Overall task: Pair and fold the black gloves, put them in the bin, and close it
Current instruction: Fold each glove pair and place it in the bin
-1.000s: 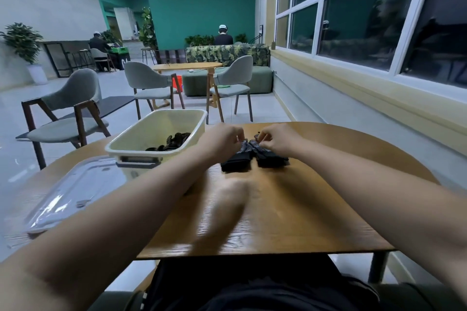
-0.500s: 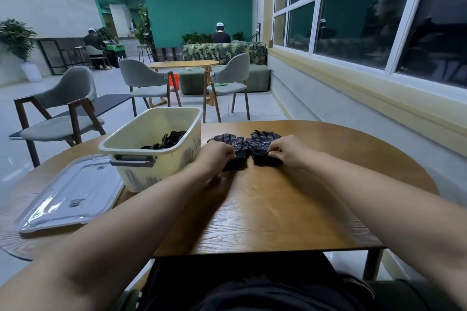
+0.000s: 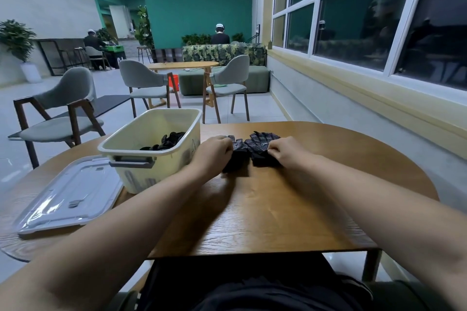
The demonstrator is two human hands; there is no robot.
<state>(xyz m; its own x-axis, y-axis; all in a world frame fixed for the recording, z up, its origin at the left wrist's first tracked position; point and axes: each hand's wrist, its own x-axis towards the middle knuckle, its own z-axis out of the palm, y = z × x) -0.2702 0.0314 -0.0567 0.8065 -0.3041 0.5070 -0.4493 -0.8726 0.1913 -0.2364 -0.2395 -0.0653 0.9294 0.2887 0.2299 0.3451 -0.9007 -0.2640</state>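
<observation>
Two black gloves lie side by side on the wooden table (image 3: 278,209), fingers pointing away from me. My left hand (image 3: 213,151) grips the cuff end of the left glove (image 3: 238,148). My right hand (image 3: 284,150) pinches the cuff end of the right glove (image 3: 262,144). To their left stands the cream bin (image 3: 141,144), open, with several black gloves (image 3: 166,142) inside. The clear lid (image 3: 70,194) lies flat on the table, left of the bin.
Grey chairs (image 3: 63,113) and another wooden table (image 3: 183,65) stand beyond my table. A wall with windows (image 3: 366,20) runs along the right. Two people sit far off with their backs turned.
The gloves were bunched together under both hands a second ago. They are now spread flat side by side, and my hands have drawn back to the cuff ends.
</observation>
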